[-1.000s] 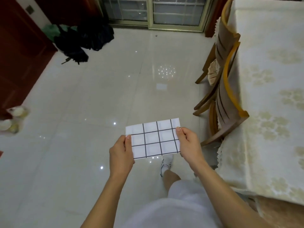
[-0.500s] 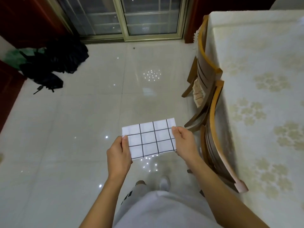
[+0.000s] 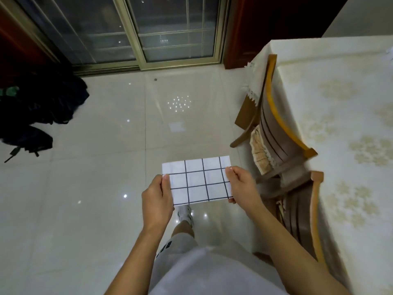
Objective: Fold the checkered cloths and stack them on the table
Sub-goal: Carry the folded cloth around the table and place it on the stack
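Dark bags (image 3: 38, 116) slump on the glossy tiled floor (image 3: 95, 188), far off to the left of the grip. Left hand (image 3: 157, 199) pinches the left edge of the folded white cloth with black grid lines (image 3: 197, 180), thumb on top; right hand (image 3: 242, 186) pinches the right edge likewise. That cloth hangs flat in mid-air over the floor. Just right of the grip stand two wooden chairs (image 3: 276, 133), tucked against the table under its cream floral tablecloth (image 3: 348, 145).

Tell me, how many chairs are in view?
2. One chair stands at the table's far side, the other chair nearer, both pushed against it. More may be hidden.
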Available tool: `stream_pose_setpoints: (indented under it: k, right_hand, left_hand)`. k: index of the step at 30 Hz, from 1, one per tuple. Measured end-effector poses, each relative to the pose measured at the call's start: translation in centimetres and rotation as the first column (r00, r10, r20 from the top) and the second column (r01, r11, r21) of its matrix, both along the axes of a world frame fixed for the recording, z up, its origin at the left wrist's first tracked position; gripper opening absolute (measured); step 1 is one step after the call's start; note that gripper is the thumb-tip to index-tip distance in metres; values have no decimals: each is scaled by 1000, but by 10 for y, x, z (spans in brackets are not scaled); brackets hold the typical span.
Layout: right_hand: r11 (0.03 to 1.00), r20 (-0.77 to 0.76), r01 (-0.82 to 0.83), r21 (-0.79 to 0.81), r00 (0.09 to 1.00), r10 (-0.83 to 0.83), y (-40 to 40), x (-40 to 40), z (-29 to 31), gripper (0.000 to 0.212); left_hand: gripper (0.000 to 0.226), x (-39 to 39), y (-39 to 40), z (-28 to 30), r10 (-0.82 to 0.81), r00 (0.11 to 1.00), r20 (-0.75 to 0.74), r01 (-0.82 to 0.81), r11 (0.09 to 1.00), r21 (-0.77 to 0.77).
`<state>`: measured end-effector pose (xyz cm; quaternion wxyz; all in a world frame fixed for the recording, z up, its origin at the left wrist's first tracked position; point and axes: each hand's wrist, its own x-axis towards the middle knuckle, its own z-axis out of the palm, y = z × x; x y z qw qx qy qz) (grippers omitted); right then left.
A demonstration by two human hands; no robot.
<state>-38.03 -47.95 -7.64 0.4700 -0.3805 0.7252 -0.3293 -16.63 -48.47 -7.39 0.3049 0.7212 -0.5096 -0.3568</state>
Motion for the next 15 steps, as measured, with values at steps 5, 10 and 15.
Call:
stream_pose_setpoints:
  k: [5,10,15]
  right_hand:
    - [999,-42,25,-31,999,-26,-108,34,11,35]
    - [999,-30,32,0,999,-32,-189,54,14,34]
    - [998,-14,67,0,998,-67,-265,52,7,36]
  left_hand:
    - [43,32,-112,7,-13,999,-34,13,1000,-1]
    - [43,52,-198,9,-17,999,-43,17,1000,18]
    - [41,50,-273,9,-25,997,-68,29,998,53]
